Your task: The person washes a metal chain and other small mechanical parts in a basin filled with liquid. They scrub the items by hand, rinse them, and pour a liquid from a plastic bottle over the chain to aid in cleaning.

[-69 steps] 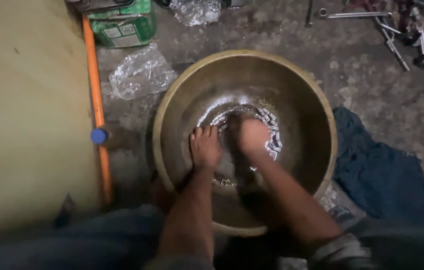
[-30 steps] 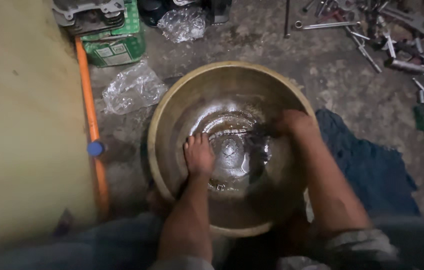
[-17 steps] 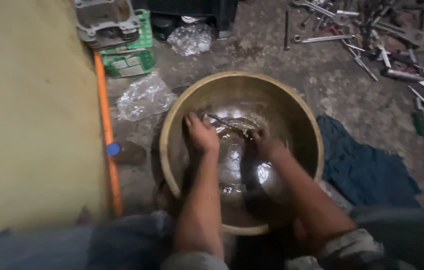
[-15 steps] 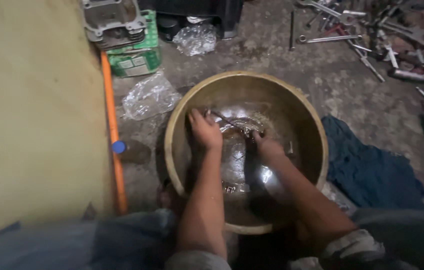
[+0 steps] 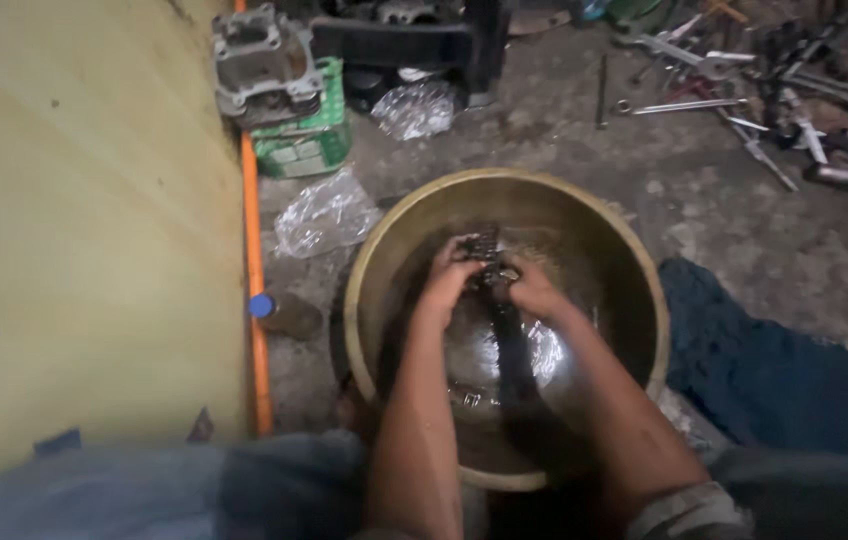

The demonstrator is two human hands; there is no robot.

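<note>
Yellow-painted, flat and matt, a wall (image 5: 84, 250) fills the left side, with a thin orange pipe (image 5: 256, 300) running along its foot and a small blue cap (image 5: 261, 305) beside it. Above that stands a grey cast-metal engine part (image 5: 262, 62), ribbed and boxy, resting on a green crate (image 5: 304, 140). A crumpled clear plastic bag (image 5: 324, 212) lies just beside the basin, and another clear bag (image 5: 414, 108) lies farther up on the rough, stained concrete floor (image 5: 704, 200).

At the centre sits a round brass-coloured metal basin (image 5: 634, 270), dull and scratched on its wall, holding shallow liquid that glints at the bottom. Inside it, over the far half, the left hand (image 5: 447, 280) and the right hand (image 5: 534, 290) meet, both closed on a dark metal chain (image 5: 484, 246). It looks wet, linked and blackened; its upper end shows between the fingers, and a dark strip hangs down from the hands toward the liquid, too blurred to tell its links.

Right of the basin, touching its rim, lies a rumpled dark blue cloth (image 5: 764, 350). Silvery spanners and other hand tools (image 5: 784, 90) are scattered across the upper right floor, well apart from the basin.
</note>
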